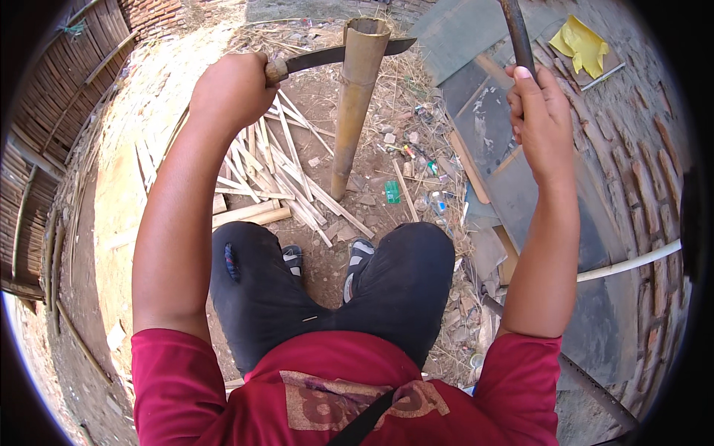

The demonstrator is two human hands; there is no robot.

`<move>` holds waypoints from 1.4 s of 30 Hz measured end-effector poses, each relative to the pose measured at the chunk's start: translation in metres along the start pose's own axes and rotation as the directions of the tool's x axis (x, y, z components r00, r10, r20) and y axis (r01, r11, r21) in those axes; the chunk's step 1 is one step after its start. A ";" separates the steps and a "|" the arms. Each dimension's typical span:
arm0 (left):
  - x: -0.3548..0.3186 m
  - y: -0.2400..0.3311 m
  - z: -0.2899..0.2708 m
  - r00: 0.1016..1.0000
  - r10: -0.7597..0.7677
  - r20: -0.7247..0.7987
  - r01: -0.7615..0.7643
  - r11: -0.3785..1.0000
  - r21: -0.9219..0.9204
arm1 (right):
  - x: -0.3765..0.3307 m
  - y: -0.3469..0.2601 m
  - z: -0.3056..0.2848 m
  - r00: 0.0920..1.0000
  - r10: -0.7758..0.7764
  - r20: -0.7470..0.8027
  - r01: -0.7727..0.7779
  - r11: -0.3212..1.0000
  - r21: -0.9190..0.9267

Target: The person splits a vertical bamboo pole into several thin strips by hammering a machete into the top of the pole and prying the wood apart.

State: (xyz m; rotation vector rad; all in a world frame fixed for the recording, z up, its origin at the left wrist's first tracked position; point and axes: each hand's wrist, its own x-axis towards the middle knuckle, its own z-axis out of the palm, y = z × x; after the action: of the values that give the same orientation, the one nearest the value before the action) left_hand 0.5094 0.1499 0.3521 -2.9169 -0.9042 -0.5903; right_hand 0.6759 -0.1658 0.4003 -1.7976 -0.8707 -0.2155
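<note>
Dirt ground (325,279), brick wall (656,197) along frame right, pale strips (277,167) left of centre. Left hand (232,89), upper left: grip closed round a knife (318,59), blade showing either side of an upright bamboo tube (357,104), top centre. Right hand (541,119), upper right: grip closed round a dark rod (516,33).

In the upper left of the frame, a knife (316,58) is being gripped by its wooden handle (276,71) in the left hand (229,93). Part of its blade is being hidden by a bamboo tube (357,97) standing at upper centre; whether the tube is being cut into cannot be told. At upper right, a dark rod (515,30) is being held in the right hand (541,119), its far end being cropped by the top edge. Pale strips (275,171) are being shown heaped left of centre.
</note>
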 end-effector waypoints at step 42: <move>-0.012 -0.002 -0.005 0.996 -0.066 -0.053 0.066 0.998 -0.001 | 0.020 0.016 0.013 0.999 -0.006 0.049 0.030 0.863 -0.504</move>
State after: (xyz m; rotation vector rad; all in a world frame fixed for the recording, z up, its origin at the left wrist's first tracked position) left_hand 0.4971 0.1445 0.3523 -2.8661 -0.9969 -0.6670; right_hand 0.6969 -0.1481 0.3937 -2.2898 -0.9200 -0.4504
